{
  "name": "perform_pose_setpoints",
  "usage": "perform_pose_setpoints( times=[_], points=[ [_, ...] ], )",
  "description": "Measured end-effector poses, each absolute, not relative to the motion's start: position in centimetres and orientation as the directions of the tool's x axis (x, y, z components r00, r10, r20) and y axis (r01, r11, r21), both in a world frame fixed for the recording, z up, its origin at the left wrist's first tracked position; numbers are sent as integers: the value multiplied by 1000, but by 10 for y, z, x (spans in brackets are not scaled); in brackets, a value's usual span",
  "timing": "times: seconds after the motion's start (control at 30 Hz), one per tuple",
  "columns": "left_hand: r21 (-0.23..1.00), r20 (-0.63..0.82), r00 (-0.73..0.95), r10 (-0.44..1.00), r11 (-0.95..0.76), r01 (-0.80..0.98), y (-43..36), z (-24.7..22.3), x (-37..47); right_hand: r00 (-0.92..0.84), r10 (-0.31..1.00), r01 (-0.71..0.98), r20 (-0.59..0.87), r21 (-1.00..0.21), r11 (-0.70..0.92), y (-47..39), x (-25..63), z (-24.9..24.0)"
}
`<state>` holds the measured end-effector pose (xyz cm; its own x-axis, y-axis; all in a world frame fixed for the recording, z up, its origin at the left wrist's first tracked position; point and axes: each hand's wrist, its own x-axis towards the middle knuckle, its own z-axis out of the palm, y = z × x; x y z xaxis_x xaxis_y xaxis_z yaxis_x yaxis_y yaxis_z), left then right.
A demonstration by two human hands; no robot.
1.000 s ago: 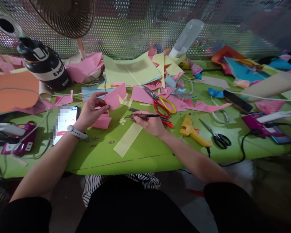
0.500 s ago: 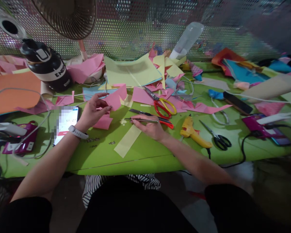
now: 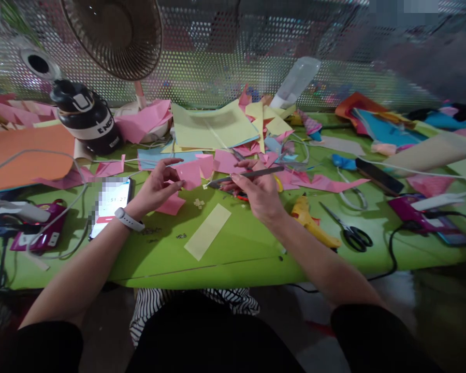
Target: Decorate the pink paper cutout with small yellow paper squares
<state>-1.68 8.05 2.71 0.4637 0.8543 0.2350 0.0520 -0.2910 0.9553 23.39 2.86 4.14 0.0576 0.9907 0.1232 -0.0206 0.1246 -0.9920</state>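
Note:
My right hand (image 3: 258, 191) is closed on slim metal tweezers (image 3: 262, 172). Their tips point left, with a tiny pale yellow piece (image 3: 205, 186) at them, near a folded pink paper (image 3: 190, 173). My left hand (image 3: 159, 185), with a white wristband, has its fingertips at the left edge of that pink paper; thumb and fingers are bent round its edge. A small pile of pale yellow pieces (image 3: 199, 203) lies on the green table (image 3: 155, 264), beside a pale yellow strip (image 3: 207, 231). Another pink paper (image 3: 171, 204) lies below my left hand.
To the right lie a yellow glue gun (image 3: 312, 223) and black-handled scissors (image 3: 351, 233). On the left are a phone (image 3: 111, 204), a power bank (image 3: 42, 228) and a black bottle (image 3: 87, 119). Paper sheets (image 3: 213, 124) and a fan (image 3: 116, 36) stand behind.
My right hand has lifted from the table and turned, bringing the tweezers up toward the pink paper. The camera view has tilted slightly upward, and the yellow strip is no longer under my right hand.

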Motion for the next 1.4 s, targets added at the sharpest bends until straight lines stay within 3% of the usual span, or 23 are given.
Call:
perform_pose_setpoints(
  times=[0.47,1.4],
  points=[
    [983,173,558,811,-111,-143,74,31,-17,-63,966,-100,249,-965,242,51,206,45],
    [971,217,604,767,-109,-211,72,30,-17,-90,956,-141,281,-953,267,51,206,45]
  ],
)
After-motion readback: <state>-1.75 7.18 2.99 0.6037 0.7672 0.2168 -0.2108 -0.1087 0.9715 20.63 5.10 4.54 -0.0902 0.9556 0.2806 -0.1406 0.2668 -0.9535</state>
